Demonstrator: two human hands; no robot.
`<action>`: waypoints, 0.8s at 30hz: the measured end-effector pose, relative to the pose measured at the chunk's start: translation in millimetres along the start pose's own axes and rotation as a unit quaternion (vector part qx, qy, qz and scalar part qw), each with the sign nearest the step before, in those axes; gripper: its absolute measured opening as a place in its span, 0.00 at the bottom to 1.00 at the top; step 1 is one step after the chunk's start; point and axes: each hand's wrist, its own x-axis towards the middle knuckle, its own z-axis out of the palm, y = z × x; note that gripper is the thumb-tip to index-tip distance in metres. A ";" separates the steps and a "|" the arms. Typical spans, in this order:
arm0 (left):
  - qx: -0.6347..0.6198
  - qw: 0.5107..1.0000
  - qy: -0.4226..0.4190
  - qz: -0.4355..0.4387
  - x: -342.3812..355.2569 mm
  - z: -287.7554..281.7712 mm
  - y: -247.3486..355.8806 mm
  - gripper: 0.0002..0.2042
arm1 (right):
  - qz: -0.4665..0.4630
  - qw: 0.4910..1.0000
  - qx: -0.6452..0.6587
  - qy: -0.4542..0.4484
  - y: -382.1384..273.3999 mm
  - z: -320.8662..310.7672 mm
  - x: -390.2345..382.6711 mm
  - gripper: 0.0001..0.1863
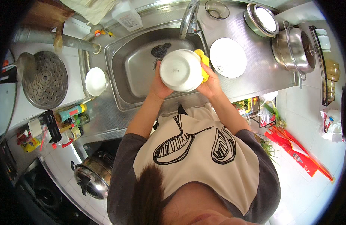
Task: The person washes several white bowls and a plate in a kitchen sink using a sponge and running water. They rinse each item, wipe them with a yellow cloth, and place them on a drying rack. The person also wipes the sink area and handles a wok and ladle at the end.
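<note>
Over the near side of the steel sink (116, 71) I hold a white bowl (178, 71) with its base turned up toward me. My left hand (159, 85) grips the bowl's left edge, most of its fingers hidden beneath. At the right edge, my right hand (211, 82) is closed around a yellow cloth (203, 60), pressing it against the bowl. A dark scouring pad (160, 49) lies on the sink floor just beyond the bowl. The tap (188, 18) rises at the sink's far side.
Right of the sink, a white plate (228, 57) lies on the counter, with a glass bowl (217, 10) and steel pots (289, 48) farther back. On the left are another white bowl (95, 81), a perforated steamer plate (45, 79) and several bottles (73, 112). A white jug (127, 17) stands behind the sink.
</note>
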 end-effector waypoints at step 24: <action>0.745 0.642 0.005 0.183 -23.6 51.4 -74.0 0.18 | -0.077 0.824 -0.467 0.310 -36.8 -2.0 -23.2 0.22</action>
